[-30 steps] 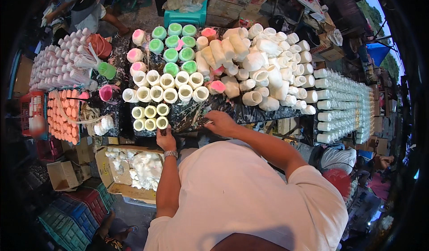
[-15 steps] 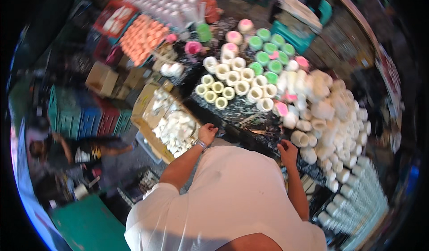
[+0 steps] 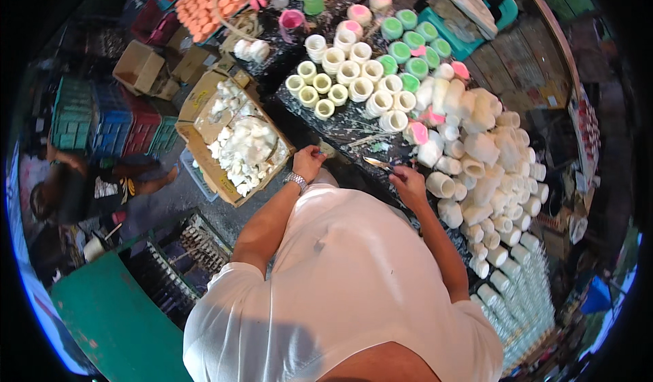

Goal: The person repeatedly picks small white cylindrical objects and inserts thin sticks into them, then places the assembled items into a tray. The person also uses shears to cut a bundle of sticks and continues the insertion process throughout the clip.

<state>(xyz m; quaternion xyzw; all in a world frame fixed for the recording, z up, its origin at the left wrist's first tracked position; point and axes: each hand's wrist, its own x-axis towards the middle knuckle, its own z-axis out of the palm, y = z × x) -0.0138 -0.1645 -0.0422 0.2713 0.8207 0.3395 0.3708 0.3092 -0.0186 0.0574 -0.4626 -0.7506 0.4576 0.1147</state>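
Observation:
Over the table's near edge, my right hand [image 3: 410, 186] is closed on the dark handle of a small knife [image 3: 376, 163]. Its bright blade points left across the dark, white-spattered tabletop [image 3: 347, 134]. My left hand [image 3: 308, 163], with a metal watch at the wrist, has its fingertips pinched together. Something small and bluish shows there, too small to name. That hand is nearest the cardboard box [image 3: 192, 147] of white scraps [image 3: 245, 144]. Just beyond the knife stand pale hollow cups [image 3: 324, 109] in rows.
Green-topped cups [image 3: 413, 40] stand farther back, and white cylinders [image 3: 486, 202] are heaped at the right. A pink cup [image 3: 292, 21] sits at the back edge. To the left are stacked plastic crates [image 3: 112, 120], a person [image 3: 68, 191] and a green panel [image 3: 112, 314].
My right hand has moved left and forward and now grips the knife. My left hand stays pinched near the box. The view has shifted, so the table sits higher in the picture.

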